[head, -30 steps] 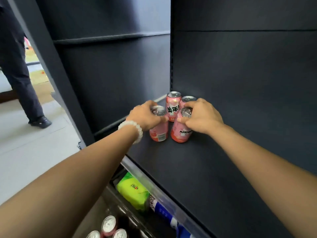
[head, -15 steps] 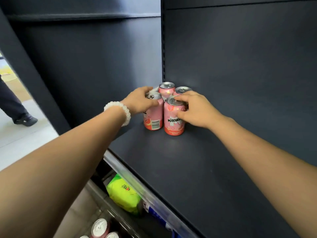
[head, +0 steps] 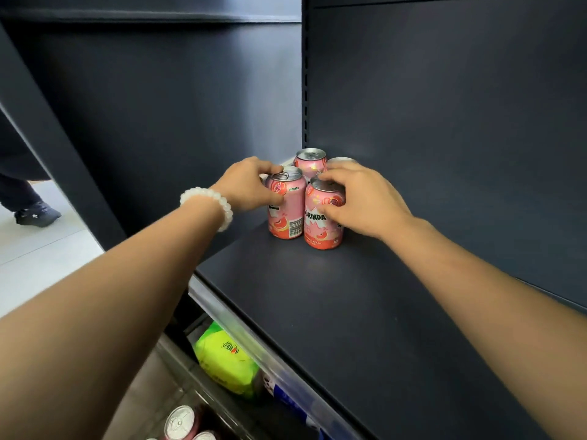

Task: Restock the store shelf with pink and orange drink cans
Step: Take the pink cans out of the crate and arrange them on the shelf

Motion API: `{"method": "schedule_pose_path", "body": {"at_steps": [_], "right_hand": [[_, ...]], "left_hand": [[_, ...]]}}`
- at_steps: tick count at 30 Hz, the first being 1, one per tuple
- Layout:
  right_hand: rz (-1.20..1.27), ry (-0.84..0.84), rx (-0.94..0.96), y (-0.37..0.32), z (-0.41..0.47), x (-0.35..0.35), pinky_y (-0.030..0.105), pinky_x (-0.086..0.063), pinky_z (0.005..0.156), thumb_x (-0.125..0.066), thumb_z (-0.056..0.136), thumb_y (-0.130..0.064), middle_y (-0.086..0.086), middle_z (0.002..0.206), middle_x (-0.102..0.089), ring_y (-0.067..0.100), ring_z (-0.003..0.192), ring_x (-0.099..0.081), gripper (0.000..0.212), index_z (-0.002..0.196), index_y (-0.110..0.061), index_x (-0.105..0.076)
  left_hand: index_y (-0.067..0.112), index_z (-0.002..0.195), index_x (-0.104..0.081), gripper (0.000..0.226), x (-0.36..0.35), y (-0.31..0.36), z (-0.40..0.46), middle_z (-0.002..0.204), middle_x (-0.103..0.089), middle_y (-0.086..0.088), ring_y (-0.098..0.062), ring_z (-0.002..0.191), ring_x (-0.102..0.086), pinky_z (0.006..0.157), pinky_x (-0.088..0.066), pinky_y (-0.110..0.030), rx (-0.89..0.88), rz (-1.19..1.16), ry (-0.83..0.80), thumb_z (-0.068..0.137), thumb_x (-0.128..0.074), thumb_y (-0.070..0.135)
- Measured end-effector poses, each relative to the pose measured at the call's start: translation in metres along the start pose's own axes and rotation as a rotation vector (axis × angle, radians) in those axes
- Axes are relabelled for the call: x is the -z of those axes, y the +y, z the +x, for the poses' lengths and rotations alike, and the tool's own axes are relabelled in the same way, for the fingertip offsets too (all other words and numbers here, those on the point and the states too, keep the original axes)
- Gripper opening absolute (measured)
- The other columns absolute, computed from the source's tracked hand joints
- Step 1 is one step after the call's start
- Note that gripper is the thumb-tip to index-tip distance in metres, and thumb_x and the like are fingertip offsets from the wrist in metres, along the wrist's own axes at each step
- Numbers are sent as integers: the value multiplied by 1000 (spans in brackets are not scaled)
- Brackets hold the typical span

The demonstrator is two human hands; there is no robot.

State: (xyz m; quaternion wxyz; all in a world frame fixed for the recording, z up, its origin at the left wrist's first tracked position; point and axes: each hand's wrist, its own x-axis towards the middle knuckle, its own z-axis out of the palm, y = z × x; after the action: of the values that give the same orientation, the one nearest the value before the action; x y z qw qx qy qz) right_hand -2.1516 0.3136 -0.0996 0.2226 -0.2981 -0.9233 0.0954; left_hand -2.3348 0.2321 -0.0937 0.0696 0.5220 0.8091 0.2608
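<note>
Several pink drink cans stand upright, clustered in the back corner of a dark shelf (head: 365, 312). My left hand (head: 249, 185), with a white bead bracelet on its wrist, grips the front left pink can (head: 286, 208) near its top. My right hand (head: 362, 198) wraps the front right pink can (head: 320, 223) from the right. Behind them stand a third pink can (head: 309, 161) and a fourth one (head: 341, 160), which my right hand mostly hides. No orange can shows.
Dark back panels enclose the shelf, with a slotted upright (head: 305, 74) at the corner. Below the shelf's front rail (head: 241, 338) lie a green packet (head: 227, 360) and more can tops (head: 179, 422). A person's shoe (head: 36, 214) stands on the floor at left.
The two front cans have been set level and turned slightly; both hands stay on them. The view has shifted closer and to the right.
</note>
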Motion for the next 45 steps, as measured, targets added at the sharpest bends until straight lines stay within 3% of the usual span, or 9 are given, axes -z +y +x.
{"method": "schedule_pose_path", "body": {"at_steps": [7, 9, 12, 15, 20, 25, 31, 41, 45], "right_hand": [[-122, 71, -30, -4, 0, -4, 33, -43, 85, -68, 79, -44, -4, 123, -54, 17, 122, -40, 47, 122, -25, -61], [-72, 40, -14, -2, 1, -3, 33, -41, 91, -68, 80, -42, -3, 125, -53, 18, 124, -38, 48, 124, -23, -60], [15, -74, 12, 5, 4, 3, 29, -33, 104, -70, 80, -28, -3, 130, -50, 18, 128, -36, 52, 129, -22, -57], [-16, -102, -3, 5, 6, 5, 32, -35, 105, -73, 80, -30, -3, 125, -50, 19, 125, -38, 55, 131, -23, -55], [-136, 30, -55, -8, 0, -4, 34, -42, 89, -68, 80, -47, 0, 121, -48, 20, 123, -42, 51, 126, -26, -58], [-204, 164, -109, -16, -6, -19, 36, -45, 84, -63, 81, -52, 2, 127, -46, 26, 115, -50, 52, 125, -24, -59], [-34, 105, -96, -8, -8, -16, 33, -42, 96, -71, 77, -33, -1, 126, -45, 27, 111, -52, 56, 131, -27, -55], [177, 113, -67, -6, -2, -21, 23, -39, 97, -79, 74, -21, -7, 118, -47, 15, 113, -50, 53, 124, -22, -62], [104, 165, -45, -9, -3, -32, 29, -41, 98, -75, 78, -23, -2, 123, -46, 22, 113, -50, 52, 128, -21, -59]], "left_hand": [[13, 121, -60, 64, -20, 5, -4, 106, -52, -3, -23, 104, -53, 84, -45, -36, -71, 156, 223, 68, -80, 43], [12, 118, -60, 63, -24, 8, -3, 106, -50, -4, -24, 103, -52, 84, -45, -37, -77, 155, 250, 67, -80, 45], [14, 119, -59, 61, -11, 5, 1, 106, -47, -3, -22, 105, -50, 89, -43, -34, -71, 72, 125, 67, -82, 37], [16, 125, -58, 58, -2, -4, 7, 119, -54, -5, -25, 114, -51, 96, -41, -34, -62, 104, 33, 72, -81, 23], [16, 124, -58, 53, -17, -4, 7, 121, -59, -5, -24, 111, -54, 92, -43, -34, -74, 83, 133, 76, -78, 23], [18, 121, -58, 52, -24, -6, 7, 119, -58, -4, -24, 110, -53, 91, -45, -38, -85, 46, 180, 74, -78, 28], [20, 120, -58, 51, -22, -7, 5, 117, -57, -4, -24, 111, -52, 90, -46, -40, -94, 88, 196, 75, -77, 34], [21, 118, -59, 44, -19, -15, -7, 114, -56, -3, -25, 112, -49, 77, -41, -35, -76, 153, 299, 78, -73, 36], [17, 118, -60, 45, -21, -15, 2, 112, -56, -5, -24, 108, -52, 86, -45, -36, -84, 48, 271, 78, -74, 31]]}}
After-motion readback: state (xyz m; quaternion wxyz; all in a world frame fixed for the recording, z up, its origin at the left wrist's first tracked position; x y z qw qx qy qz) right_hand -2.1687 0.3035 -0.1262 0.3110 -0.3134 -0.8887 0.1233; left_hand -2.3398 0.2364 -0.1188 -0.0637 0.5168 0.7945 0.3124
